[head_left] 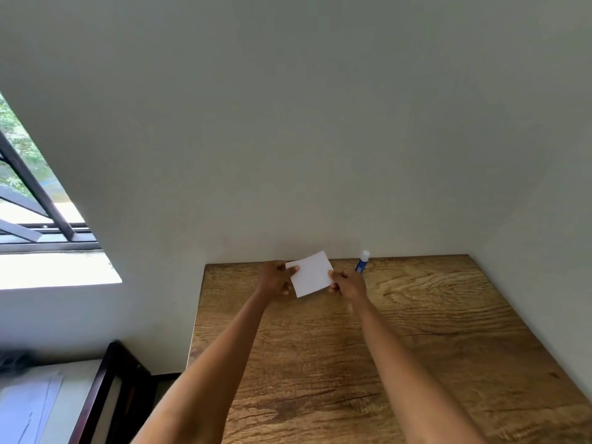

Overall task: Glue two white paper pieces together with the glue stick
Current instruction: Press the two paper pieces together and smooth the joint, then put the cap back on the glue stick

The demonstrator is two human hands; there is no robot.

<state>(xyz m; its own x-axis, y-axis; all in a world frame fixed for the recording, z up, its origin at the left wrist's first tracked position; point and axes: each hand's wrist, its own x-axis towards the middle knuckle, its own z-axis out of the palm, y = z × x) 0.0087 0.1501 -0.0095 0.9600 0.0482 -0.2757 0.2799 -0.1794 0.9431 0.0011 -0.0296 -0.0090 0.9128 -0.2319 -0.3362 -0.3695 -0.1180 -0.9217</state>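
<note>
A white paper piece [311, 274] is held up above the far part of the wooden table [400, 341], tilted slightly. My left hand [275, 278] pinches its left edge and my right hand [347, 283] pinches its right edge. I cannot tell whether it is one sheet or two stacked. A blue glue stick [362, 261] with a white cap stands just behind my right hand, near the wall.
A plain white wall rises right behind the table and along its right side. The table's left edge drops off to the floor. A window with a dark frame [35, 193] is at the left, and a dark-framed piece of furniture [105, 389] stands at the lower left.
</note>
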